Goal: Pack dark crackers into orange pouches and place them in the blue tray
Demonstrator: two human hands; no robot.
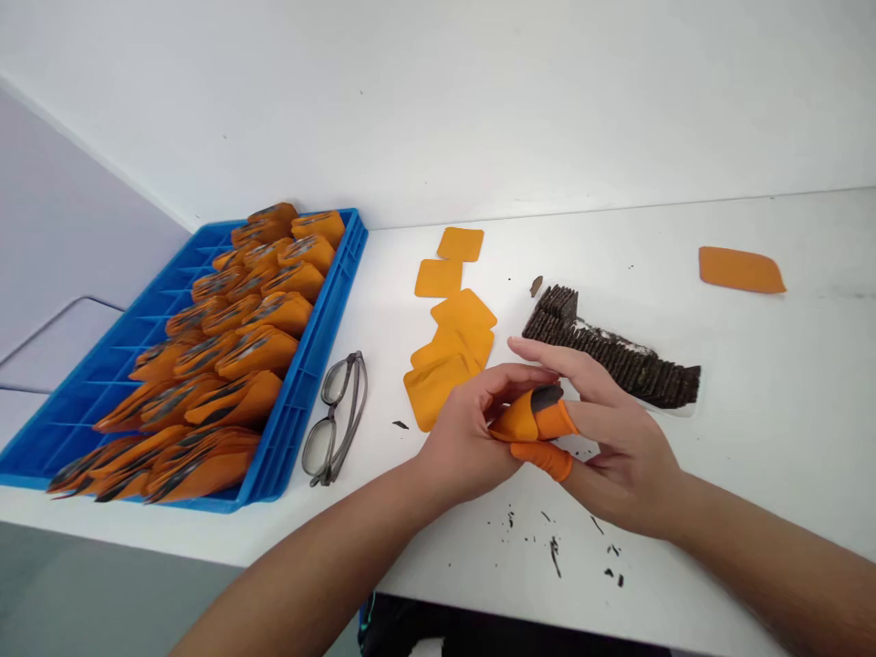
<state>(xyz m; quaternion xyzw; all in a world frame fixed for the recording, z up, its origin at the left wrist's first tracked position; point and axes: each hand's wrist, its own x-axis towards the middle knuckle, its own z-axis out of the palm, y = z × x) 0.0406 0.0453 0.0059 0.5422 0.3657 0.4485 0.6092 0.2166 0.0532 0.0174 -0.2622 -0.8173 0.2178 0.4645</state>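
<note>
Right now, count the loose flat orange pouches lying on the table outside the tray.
7: two side by side at the back, four overlapping below them, one alone far right. Overlap may hide more.

2 hands: left hand [460, 443], right hand [616, 438]. 1 blue tray [321, 301], left of frame. 1 pair of glasses [335, 418]. 5 loose orange sleeves [448, 351] at centre, 1 lone sleeve [740, 270] upper right. 1 row of dark squares [616, 356].

Both forearms are bare, with no sleeves, watch or rings showing. The right hand [620, 447] wears an orange rubber finger cot [544, 459] on its thumb. The left hand [465, 438] is ungloved.
</note>
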